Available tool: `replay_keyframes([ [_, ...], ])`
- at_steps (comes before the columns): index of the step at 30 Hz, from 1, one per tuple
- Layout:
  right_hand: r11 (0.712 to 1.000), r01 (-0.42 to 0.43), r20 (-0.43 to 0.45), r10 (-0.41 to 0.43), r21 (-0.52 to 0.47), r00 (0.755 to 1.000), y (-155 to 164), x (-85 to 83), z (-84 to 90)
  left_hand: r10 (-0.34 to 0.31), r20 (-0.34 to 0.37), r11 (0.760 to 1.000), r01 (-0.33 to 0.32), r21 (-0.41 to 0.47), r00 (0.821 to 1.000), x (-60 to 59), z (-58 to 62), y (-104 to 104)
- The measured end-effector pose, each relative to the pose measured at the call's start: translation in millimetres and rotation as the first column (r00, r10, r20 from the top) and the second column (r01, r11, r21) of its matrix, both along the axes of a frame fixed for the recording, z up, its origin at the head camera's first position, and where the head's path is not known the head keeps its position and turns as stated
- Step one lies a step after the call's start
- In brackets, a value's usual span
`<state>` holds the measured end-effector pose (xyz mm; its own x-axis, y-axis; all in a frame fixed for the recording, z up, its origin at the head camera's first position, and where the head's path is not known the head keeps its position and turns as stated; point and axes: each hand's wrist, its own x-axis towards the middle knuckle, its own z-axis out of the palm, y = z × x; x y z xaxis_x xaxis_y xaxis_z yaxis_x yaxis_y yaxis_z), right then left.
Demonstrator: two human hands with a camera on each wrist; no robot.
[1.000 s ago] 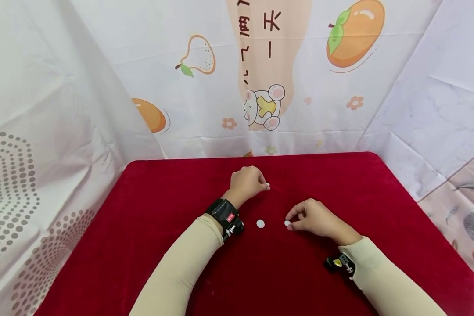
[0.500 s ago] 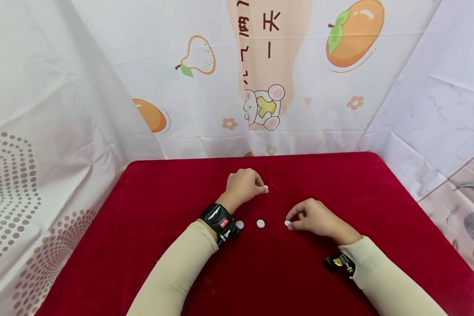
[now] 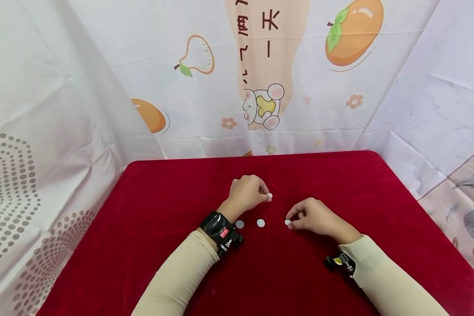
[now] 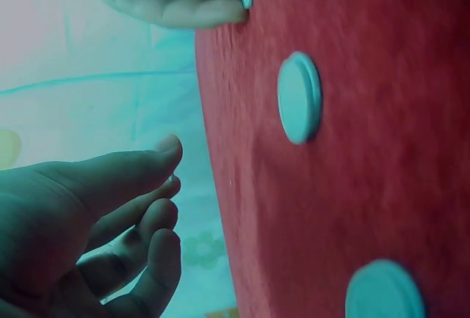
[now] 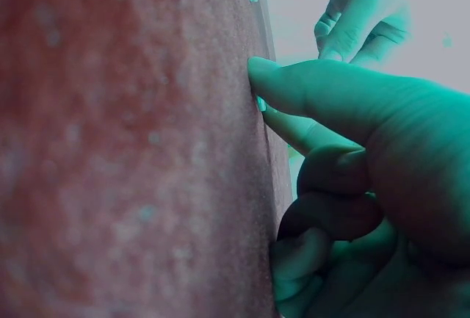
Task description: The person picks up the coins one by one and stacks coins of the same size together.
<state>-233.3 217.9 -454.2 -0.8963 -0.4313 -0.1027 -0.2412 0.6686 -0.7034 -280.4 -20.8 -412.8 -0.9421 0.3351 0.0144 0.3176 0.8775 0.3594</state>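
Note:
My left hand pinches a small white round disc between thumb and index finger, held above the red cloth. Only a thin sliver of that disc shows in the left wrist view. On the right, my right hand has thumb and index finger at the edges of another white disc, down at the cloth. Two more discs lie flat: the middle disc between the hands, and the left disc beside the left wrist. Seen close, the middle disc has a raised rim.
Red velvety cloth covers the table. White printed curtains hang behind it and along both sides. A black camera strap is on the left wrist, and another small camera sits under the right wrist.
The left hand, still pinching its disc, dips slightly toward the near side of the table. Its wrist has uncovered the left disc, hidden a second ago. My right hand stays put.

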Motion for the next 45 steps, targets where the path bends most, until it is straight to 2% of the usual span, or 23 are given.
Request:
replay_keyframes([
  [8,1.000,-0.010,-0.011,0.010,-0.006,1.000,1,-0.3,-1.0,-0.050,0.000,0.999,0.050,-0.021,0.999,11.7,-3.9,12],
  [23,1.000,0.010,0.001,-0.010,-0.002,1.000,2,0.6,-0.9,-0.094,0.008,0.995,0.094,-0.017,0.996,27.3,-8.7,26],
  [37,1.000,-0.001,-0.020,0.001,-0.021,1.000,2,-0.2,-0.9,-0.164,0.025,0.980,0.166,-0.112,0.986,32.9,-11.6,38],
  [45,1.000,-0.005,-0.020,0.004,-0.018,1.000,2,0.2,-0.7,-0.181,0.023,0.972,0.182,-0.147,0.983,34.3,-14.2,40],
])
